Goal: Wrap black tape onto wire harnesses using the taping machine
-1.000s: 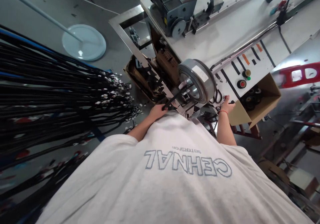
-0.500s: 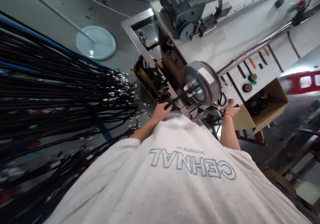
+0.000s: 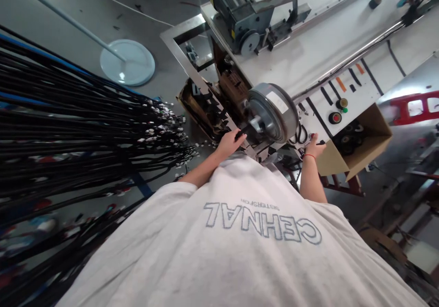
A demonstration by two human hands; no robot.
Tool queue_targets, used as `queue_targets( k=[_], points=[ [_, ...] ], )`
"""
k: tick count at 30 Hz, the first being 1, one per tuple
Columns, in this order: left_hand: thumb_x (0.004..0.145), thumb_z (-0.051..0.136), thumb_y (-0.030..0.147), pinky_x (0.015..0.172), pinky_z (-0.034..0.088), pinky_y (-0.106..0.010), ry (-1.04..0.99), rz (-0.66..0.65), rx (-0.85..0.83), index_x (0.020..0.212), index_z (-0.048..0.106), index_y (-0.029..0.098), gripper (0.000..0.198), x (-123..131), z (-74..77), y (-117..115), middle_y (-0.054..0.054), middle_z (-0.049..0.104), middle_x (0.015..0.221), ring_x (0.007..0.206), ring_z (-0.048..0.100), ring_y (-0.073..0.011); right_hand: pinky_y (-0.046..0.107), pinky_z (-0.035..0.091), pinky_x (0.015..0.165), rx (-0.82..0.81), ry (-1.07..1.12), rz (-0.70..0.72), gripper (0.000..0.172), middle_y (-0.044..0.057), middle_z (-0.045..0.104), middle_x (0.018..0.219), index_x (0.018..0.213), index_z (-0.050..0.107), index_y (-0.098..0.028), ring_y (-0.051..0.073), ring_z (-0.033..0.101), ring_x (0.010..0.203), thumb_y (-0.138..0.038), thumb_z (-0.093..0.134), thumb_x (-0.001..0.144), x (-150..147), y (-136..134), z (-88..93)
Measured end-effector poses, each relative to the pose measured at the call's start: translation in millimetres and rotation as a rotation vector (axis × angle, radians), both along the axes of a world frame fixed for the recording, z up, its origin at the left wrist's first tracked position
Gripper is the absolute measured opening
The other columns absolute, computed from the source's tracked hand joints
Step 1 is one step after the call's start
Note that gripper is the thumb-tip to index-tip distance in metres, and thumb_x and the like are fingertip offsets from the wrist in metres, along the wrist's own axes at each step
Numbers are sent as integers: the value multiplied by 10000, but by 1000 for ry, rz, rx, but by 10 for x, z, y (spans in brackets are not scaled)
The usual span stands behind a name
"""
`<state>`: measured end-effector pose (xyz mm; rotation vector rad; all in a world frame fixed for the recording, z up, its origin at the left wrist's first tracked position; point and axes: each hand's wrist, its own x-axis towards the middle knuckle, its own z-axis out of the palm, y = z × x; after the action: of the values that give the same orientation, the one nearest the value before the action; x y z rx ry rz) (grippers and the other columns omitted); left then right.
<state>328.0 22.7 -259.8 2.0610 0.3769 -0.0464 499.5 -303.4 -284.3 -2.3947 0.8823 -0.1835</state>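
Note:
My left hand [image 3: 231, 143] is closed around a black cable [image 3: 244, 131], whose far end runs to the shiny hub in front of a round metal drum [image 3: 276, 112]. The drum carries a white label and stands at the near end of the bench. My right hand [image 3: 314, 148] is at the bench's front edge, beside black cable loops [image 3: 301, 135]. Its fingers are curled, with a small red piece at the thumb and a black end sticking out on the right. What exactly it grips is too small to tell.
Bundles of black cables [image 3: 85, 110] with white connectors hang on the left. A motor unit [image 3: 240, 23] is mounted on the white bench [image 3: 308, 55]. An open cardboard box [image 3: 372, 147] stands right of my right hand, below the red button [image 3: 335, 118]. A round stand base [image 3: 128, 62] is on the floor.
My left hand has moved up and right, closer to the drum's hub, with the cable in it. My right hand stays at the bench edge. The view has shifted slightly.

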Motion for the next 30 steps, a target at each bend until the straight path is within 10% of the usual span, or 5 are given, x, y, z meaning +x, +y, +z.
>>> queue_targets(
  k=[9,21,30],
  points=[
    [973,275,519,610,398,-253,26,-109,-319,690,467,197,470,75,-20,-122,18,468,586,588,474,-129,392,390,1113,-9,18,-26,697,246,546,1347,1299,443,-56,293,516,1306,-637,457,913,-4,-5,-38],
    [958,334,477,627,415,-263,-1,-113,-239,663,475,197,430,119,84,-55,7,507,592,602,512,-141,416,385,1117,8,-15,-49,638,219,557,1351,1269,468,-90,276,515,1310,-628,427,927,-2,-20,-52],
    [816,555,490,613,441,-274,289,-212,-14,711,629,187,329,-427,-409,282,-66,677,692,671,614,-212,370,401,1107,22,-29,-11,600,217,565,1337,1247,477,-84,265,528,1297,-548,580,882,7,-42,-42]
  ],
)
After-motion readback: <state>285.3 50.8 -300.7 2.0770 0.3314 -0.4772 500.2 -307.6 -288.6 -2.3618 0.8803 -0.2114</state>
